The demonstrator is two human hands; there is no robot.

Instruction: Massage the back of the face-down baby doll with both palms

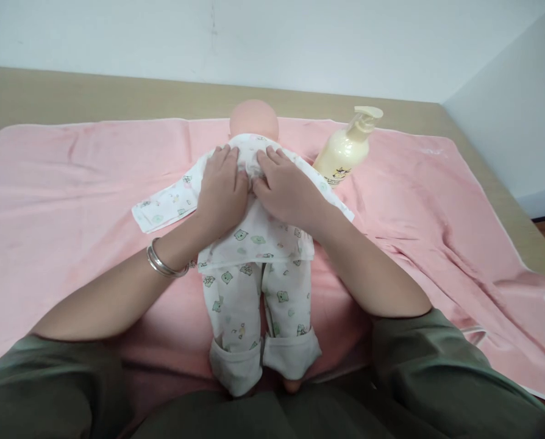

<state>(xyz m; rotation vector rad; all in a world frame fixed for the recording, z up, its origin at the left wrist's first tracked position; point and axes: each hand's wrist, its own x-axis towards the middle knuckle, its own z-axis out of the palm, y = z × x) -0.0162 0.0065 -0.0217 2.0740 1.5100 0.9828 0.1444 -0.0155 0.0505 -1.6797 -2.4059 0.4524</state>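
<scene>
Pink blanket (80, 177), tabletop (117, 94) beyond | doll (256, 228) centre frame, seemingly face down, long axis running top to bottom | left hand (222, 198) and right hand (293, 192) rest on its upper back, equally near, thumbs close together; whether they pinch the shirt (277, 247) cannot be told

From my station I see the doll (260, 216) face down mid-scene, bald head (254, 117) far, legs (239, 305) near, in white printed shirt (254, 247) and cuffed trousers (287, 299).
</scene>
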